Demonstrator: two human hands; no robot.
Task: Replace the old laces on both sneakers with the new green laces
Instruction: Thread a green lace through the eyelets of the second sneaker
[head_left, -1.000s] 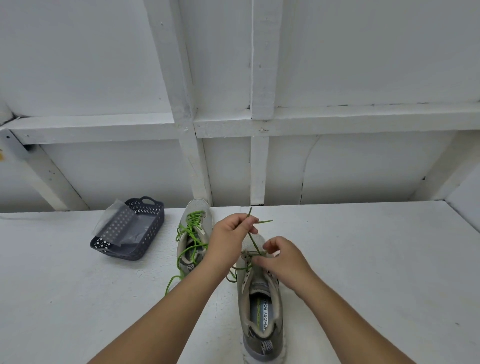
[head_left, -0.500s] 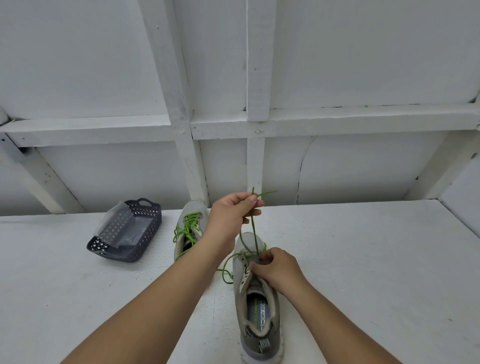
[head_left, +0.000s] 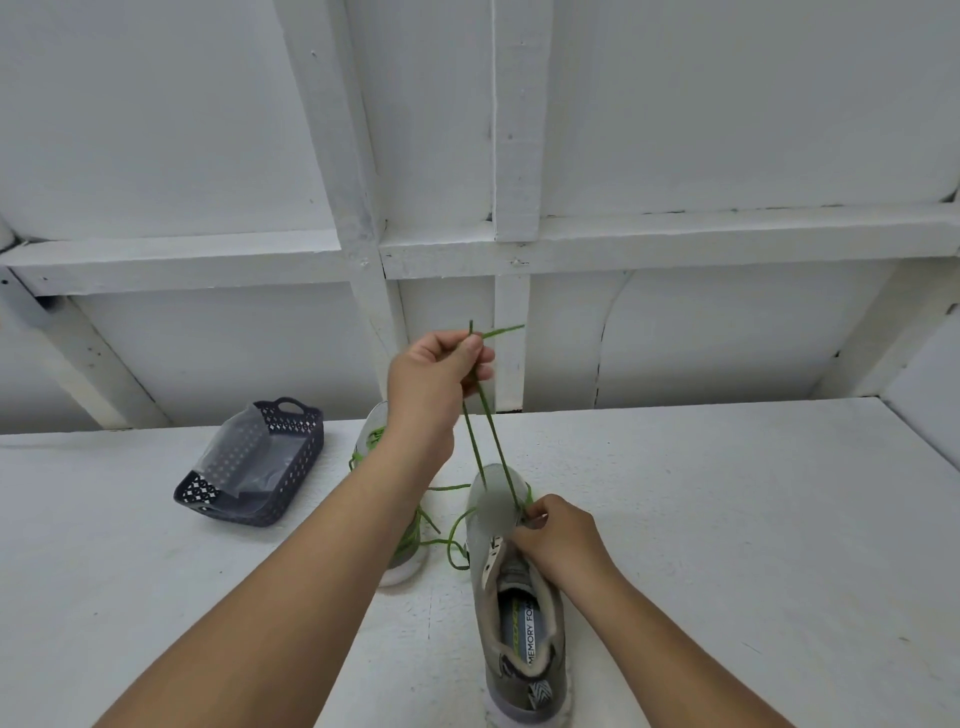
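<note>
Two grey sneakers stand on the white table. The near sneaker (head_left: 524, 618) points away from me, its insole showing. My right hand (head_left: 556, 535) grips its upper at the eyelets near the toe. My left hand (head_left: 441, 374) is raised above the table and pinches both ends of a green lace (head_left: 488, 441), which runs taut in two strands down to the near sneaker. The far sneaker (head_left: 400, 561) sits mostly behind my left forearm, with green lace loops trailing loose on the table beside it.
A dark perforated basket (head_left: 283, 467) holding a clear plastic bag sits at the left of the table (head_left: 727, 519). A white wall with wooden framing rises right behind the table's far edge.
My left hand has risen well above the table, pulling the two green lace strands up and taut. My right hand has stayed on the near sneaker's eyelets.
</note>
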